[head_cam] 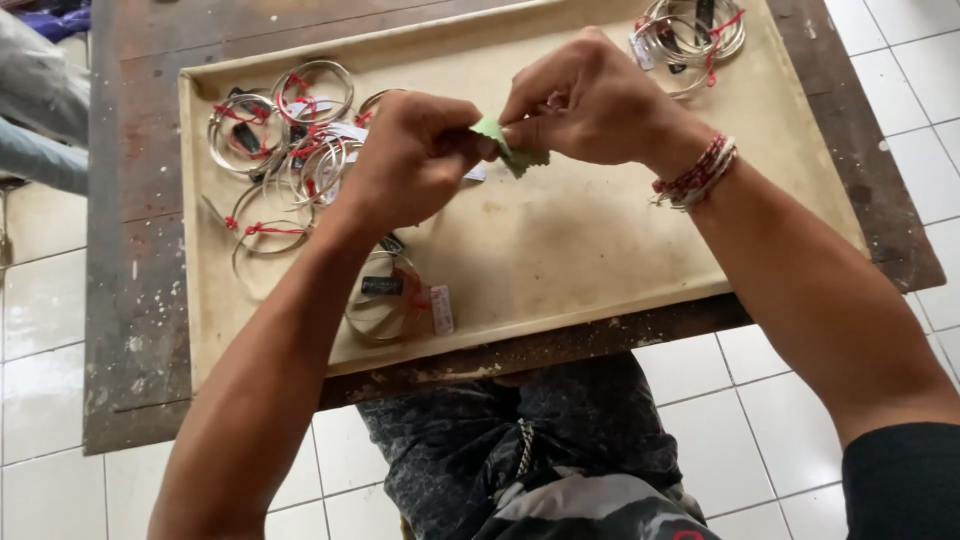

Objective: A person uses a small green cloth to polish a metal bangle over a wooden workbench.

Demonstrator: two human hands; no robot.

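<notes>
Head view: both hands over the tray (pixel 800 130) middle.
Left hand (pixel 405 160): fingers pinched on green scrap (pixel 512 148).
Right hand (pixel 590 100): fingers pinched on the same scrap.
Tray left edge: bangles (pixel 285 140), red ties.
Far right corner: more bangles (pixel 690 35).

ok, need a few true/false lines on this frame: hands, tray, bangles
1. Both hands pinch a green scrap over the tray. True.
2. The left hand rests on the floor. False: it is raised over the tray, at the scrap.
3. Bangles tied with red thread lie at the tray's left. True.
4. The tray is blue. False: it is beige.
5. The right hand has bracelets at its wrist. True.
</notes>
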